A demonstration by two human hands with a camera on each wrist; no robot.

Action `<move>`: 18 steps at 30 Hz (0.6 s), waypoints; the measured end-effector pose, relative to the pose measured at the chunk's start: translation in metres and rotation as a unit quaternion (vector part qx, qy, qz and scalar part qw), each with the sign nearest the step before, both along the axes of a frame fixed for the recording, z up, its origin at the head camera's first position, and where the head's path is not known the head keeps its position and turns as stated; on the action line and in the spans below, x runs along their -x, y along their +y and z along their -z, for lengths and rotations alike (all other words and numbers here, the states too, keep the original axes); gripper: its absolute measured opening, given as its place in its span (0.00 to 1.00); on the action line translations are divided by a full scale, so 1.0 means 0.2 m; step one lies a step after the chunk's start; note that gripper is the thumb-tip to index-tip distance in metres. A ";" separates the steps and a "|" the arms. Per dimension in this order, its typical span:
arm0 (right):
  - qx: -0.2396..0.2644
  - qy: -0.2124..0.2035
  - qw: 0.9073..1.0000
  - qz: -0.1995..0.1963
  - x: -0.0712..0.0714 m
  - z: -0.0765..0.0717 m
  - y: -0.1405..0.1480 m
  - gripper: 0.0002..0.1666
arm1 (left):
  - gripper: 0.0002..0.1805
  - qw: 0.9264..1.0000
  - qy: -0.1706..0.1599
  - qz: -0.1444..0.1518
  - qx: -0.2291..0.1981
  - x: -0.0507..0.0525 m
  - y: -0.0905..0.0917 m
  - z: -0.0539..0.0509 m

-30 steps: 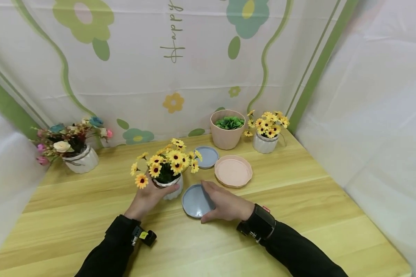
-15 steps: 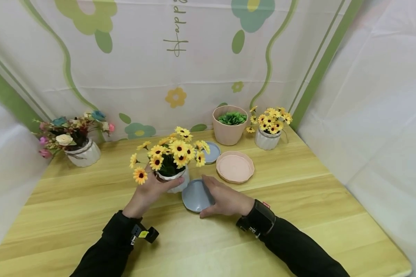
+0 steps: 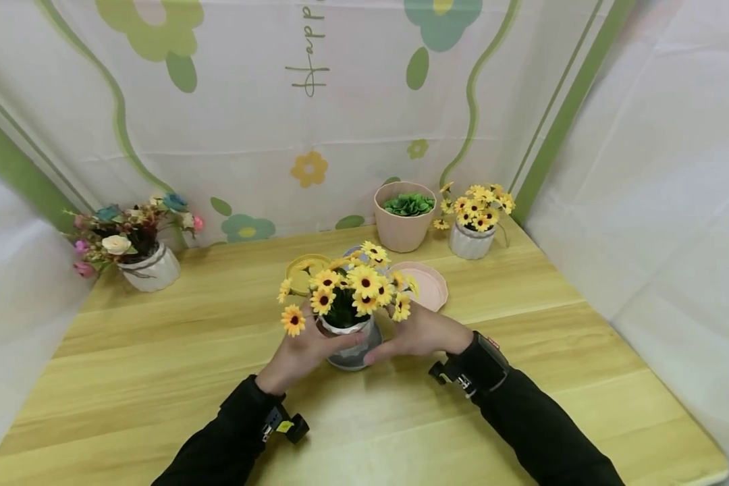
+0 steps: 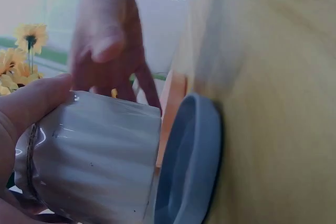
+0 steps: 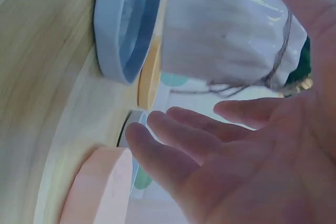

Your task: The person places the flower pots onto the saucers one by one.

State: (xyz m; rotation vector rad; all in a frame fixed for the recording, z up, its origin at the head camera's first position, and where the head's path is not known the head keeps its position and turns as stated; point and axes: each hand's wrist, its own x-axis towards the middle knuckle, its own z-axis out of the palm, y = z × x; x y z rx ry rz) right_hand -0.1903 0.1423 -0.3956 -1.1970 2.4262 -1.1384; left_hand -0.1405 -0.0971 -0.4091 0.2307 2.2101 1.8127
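Observation:
A white ribbed flowerpot (image 4: 100, 156) of yellow artificial daisies (image 3: 363, 282) is gripped by my left hand (image 3: 300, 352), with the thumb along its rim side. It hovers over a grey-blue saucer (image 4: 197, 150) on the table, its base slightly apart from the saucer in both wrist views. My right hand (image 3: 428, 331) is beside the pot with fingers spread and relaxed. In the right wrist view, its thumb lies close to the pot; whether it touches cannot be told. The flowers hide part of both hands in the head view.
Behind the pot lie a yellow saucer (image 3: 298, 270), a partly hidden blue saucer (image 3: 354, 252) and a pink saucer (image 3: 431, 280). At the back stand a pink pot (image 3: 403, 231) with green leaves, another daisy pot (image 3: 470, 241) and a mixed-flower pot (image 3: 152, 268) at left.
My left hand has carried the daisy pot rightward over the grey-blue saucer. My right hand has let go of that saucer's edge and shifted right and up. The yellow saucer has come into view.

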 end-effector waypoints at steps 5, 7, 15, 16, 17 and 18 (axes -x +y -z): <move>0.014 -0.029 0.999 -0.005 -0.02 -0.01 -0.02 0.74 | 0.67 1.000 0.002 0.000 0.006 -0.01 0.03 0.02; -0.002 -0.025 1.000 0.002 -0.02 -0.01 -0.03 0.75 | 0.66 1.000 -0.004 0.011 -0.018 -0.01 0.03 0.03; -0.033 0.004 0.999 0.001 -0.03 0.02 -0.05 0.77 | 0.68 1.000 0.001 0.020 -0.003 -0.01 0.02 0.07; -0.034 0.004 0.999 0.001 -0.03 0.03 -0.05 0.77 | 0.68 1.000 0.003 0.017 0.007 -0.01 0.02 0.08; -0.035 0.004 0.999 0.001 -0.03 0.03 -0.05 0.77 | 0.67 1.000 0.009 0.020 0.001 0.00 0.02 0.08; -0.034 0.007 0.999 0.000 -0.03 0.04 -0.05 0.77 | 0.67 1.000 0.016 0.019 0.007 0.00 0.02 0.08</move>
